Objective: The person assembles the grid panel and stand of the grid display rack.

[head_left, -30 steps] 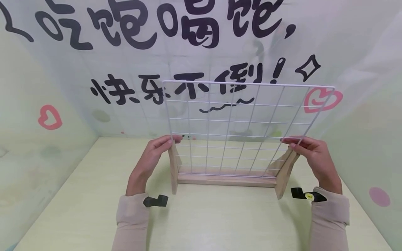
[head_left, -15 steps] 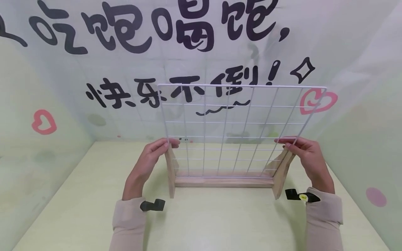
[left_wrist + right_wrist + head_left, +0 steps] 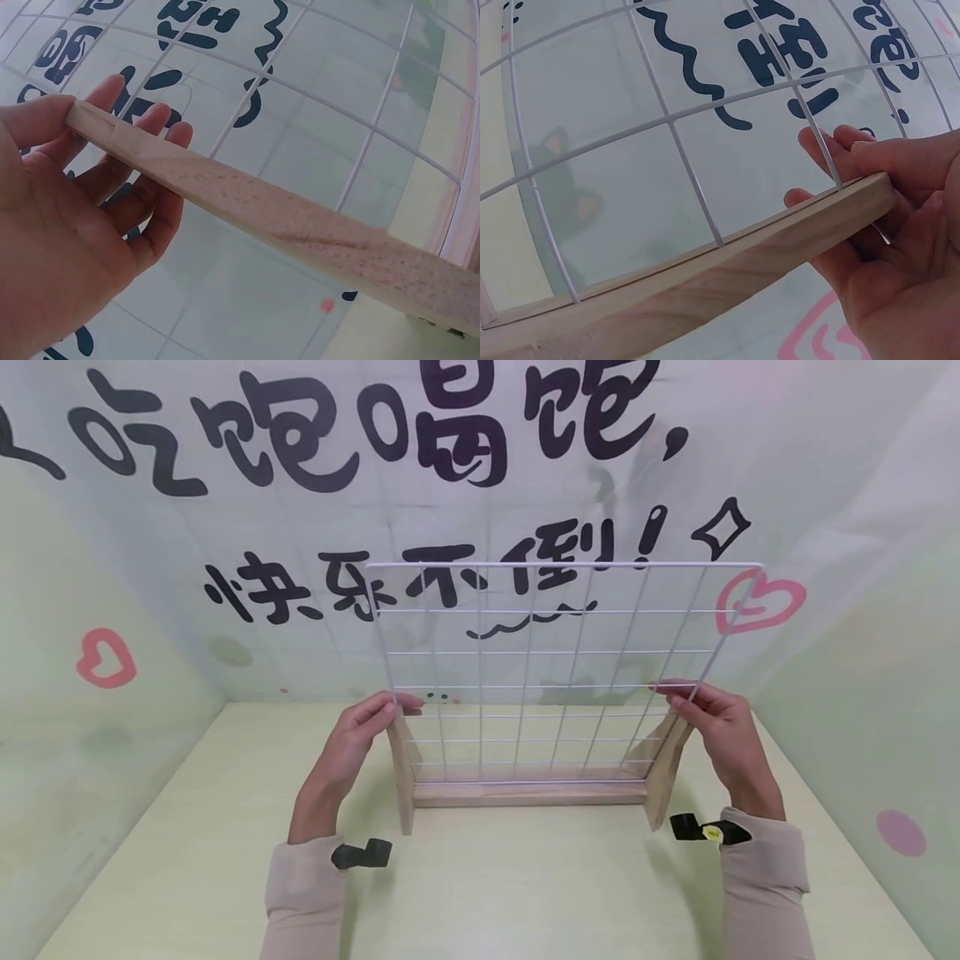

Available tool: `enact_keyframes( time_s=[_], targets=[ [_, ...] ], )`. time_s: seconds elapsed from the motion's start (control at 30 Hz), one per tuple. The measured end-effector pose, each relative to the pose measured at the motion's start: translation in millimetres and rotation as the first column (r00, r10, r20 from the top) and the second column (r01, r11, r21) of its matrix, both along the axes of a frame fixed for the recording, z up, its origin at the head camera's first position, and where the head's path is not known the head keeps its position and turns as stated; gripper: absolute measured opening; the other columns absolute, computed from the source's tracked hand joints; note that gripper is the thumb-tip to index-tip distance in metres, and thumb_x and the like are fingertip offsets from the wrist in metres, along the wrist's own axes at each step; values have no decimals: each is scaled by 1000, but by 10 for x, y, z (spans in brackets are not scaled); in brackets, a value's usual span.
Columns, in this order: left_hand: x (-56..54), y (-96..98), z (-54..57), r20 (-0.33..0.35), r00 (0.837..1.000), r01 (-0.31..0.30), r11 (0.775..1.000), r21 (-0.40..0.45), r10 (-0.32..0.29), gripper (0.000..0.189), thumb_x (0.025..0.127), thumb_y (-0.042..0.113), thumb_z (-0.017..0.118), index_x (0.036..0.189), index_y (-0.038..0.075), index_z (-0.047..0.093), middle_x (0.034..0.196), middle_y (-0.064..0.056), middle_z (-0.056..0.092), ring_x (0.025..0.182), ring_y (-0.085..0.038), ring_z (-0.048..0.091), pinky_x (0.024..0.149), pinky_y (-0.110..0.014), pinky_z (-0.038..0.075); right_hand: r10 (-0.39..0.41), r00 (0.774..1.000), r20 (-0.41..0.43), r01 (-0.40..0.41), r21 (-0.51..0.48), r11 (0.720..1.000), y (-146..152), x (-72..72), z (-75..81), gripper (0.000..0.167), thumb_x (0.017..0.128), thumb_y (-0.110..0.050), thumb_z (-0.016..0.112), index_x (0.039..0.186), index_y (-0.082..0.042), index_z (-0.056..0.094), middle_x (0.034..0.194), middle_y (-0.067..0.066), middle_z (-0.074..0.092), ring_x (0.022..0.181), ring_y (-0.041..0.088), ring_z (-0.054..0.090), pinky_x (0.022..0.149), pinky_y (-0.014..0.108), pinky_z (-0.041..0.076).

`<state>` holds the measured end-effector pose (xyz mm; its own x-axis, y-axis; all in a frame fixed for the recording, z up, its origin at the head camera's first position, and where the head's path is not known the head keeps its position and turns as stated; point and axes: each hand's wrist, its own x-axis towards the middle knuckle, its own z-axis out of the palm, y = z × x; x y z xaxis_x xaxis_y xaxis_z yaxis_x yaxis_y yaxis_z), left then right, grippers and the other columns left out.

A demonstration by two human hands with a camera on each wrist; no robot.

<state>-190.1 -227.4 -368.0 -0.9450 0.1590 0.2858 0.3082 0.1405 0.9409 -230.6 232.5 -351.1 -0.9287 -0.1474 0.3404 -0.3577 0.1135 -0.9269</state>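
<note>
A white wire grid panel (image 3: 525, 686) leans back in a wooden stand with two side pieces and a crossbar (image 3: 525, 795). My left hand (image 3: 356, 743) grips the top of the left wooden side piece (image 3: 402, 777); in the left wrist view its thumb lies on the near tip of that piece (image 3: 247, 199) and the fingers curl behind it. On the other side my right hand (image 3: 723, 739) pinches the grid's edge and the top of the right side piece (image 3: 666, 777). The right wrist view shows the wires meeting a groove in that wooden piece (image 3: 705, 289).
The stand is on a pale table (image 3: 517, 893). Behind it rises a printed backdrop (image 3: 150, 568) with large black characters, and light panels with pink shapes close in both sides. Black camera mounts (image 3: 363, 853) sit at the wrists.
The stand, grid and both hands have shifted slightly left in the head view, partly because the camera view has shifted too. The hold of both hands looks the same.
</note>
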Motion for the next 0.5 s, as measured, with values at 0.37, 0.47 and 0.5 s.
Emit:
enact_keyframes(
  time_s=[0.37, 0.47, 0.5],
  targets=[
    [25, 6, -1, -9, 1000, 9, 1000, 8, -9, 39, 107, 26, 41, 123, -3, 61, 125, -17, 62, 124, -18, 50, 113, -57, 20, -17, 1000, -11, 18, 47, 999, -12, 12, 3, 26, 99, -10, 59, 120, 3, 67, 106, -16, 72, 103, 3, 60, 85, 12, 48],
    [17, 7, -1, -10, 1000, 12, 1000, 8, -12, 39, 107, 27, 41, 123, -3, 60, 126, -17, 61, 123, -19, 51, 112, -56, 22, -9, 1000, -8, 9, 48, 999, -4, 9, 6, 26, 100, -11, 58, 121, 2, 67, 108, -16, 71, 106, 3, 59, 86, 11, 47],
    [13, 7, -2, -10, 1000, 13, 1000, 8, -13, 39, 107, 27, 41, 123, -3, 60, 126, -17, 61, 123, -19, 51, 112, -55, 22, -8, 1000, -7, 8, 48, 999, 0, 6, 4, 26, 100, -11, 58, 121, 2, 67, 108, -16, 71, 107, 3, 58, 87, 11, 46]
  ],
)
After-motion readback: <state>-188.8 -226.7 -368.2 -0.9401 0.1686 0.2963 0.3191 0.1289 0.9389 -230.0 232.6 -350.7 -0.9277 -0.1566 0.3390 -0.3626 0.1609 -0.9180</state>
